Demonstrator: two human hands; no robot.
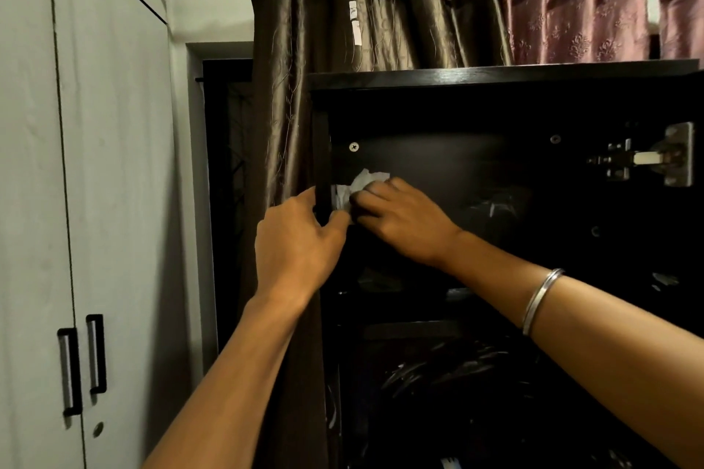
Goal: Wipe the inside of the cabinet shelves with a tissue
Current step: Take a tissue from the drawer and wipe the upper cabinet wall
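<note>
A tall black cabinet (495,76) stands open in front of me, its inside very dark. A crumpled white tissue (358,185) lies against the inner left wall of the top compartment. My right hand (400,219) presses the tissue there, fingers curled over it. My left hand (301,240) grips the cabinet's front left edge (322,164), thumb inside and fingers outside. A metal bangle (541,299) sits on my right forearm.
A brown curtain (289,107) hangs just left of the cabinet, a pink one (579,15) behind its top. White wardrobe doors with black handles (82,362) fill the left. A metal hinge (647,158) is fixed at the cabinet's right. Dark items lie on lower shelves.
</note>
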